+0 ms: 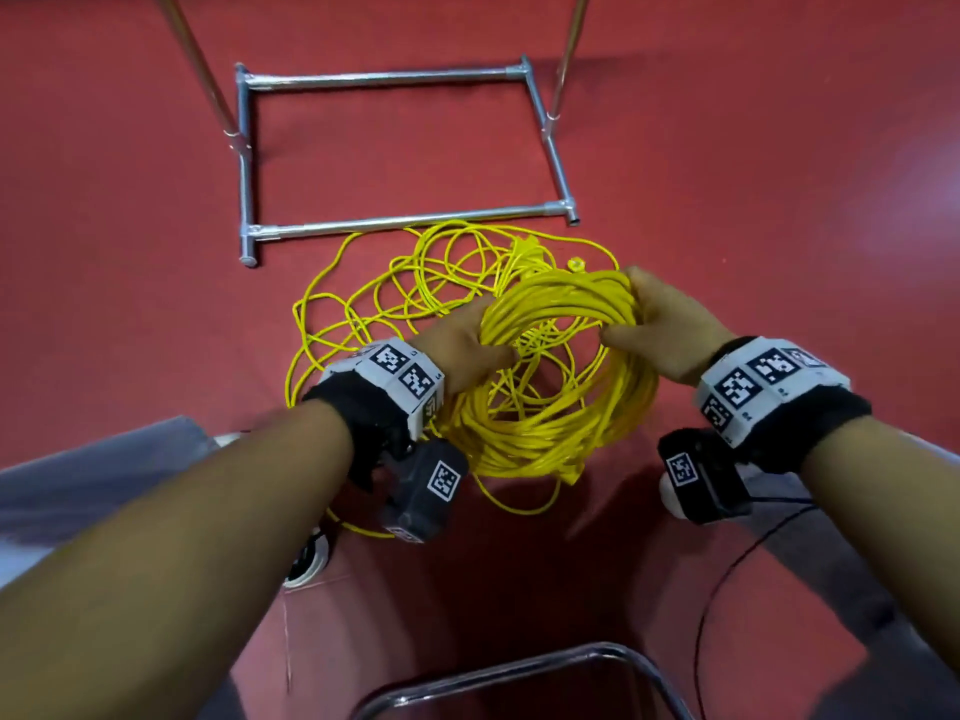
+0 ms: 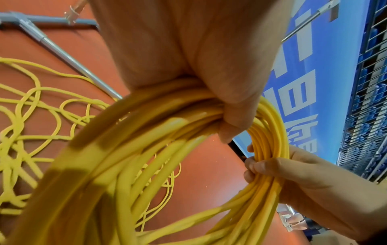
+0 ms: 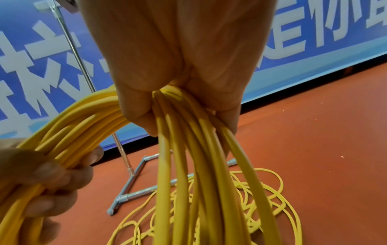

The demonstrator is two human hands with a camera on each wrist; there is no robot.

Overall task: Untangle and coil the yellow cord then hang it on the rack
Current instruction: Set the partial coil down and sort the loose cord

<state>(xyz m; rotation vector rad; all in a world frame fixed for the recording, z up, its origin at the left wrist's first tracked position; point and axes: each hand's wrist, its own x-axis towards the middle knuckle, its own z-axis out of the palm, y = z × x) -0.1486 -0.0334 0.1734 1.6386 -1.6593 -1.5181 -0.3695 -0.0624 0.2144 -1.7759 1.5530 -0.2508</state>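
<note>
Coil of thin yellow plastic cord (image 1: 550, 407) held above red floor (image 1: 779, 200); left hand (image 1: 462, 345) and right hand (image 1: 670, 335) fingers wrapped round it. Feed loose floor tangle in evenly, keeping loops matched.

The cord (image 1: 545, 407) is coloured bright yellow throughout, in the bundled turns and in the loose strands alike. The floor (image 1: 727, 148) is covered in plain red, rendered more orange in the wrist views. The rack (image 1: 384, 77) is finished in silvery grey metal. Both wrists are wrapped in black bands (image 1: 363, 402) carrying white panels printed with black square-code patterns. A blue banner (image 3: 314, 41) with large white characters is seen behind. A thin black cable (image 1: 727, 574) is seen on the floor.
</note>
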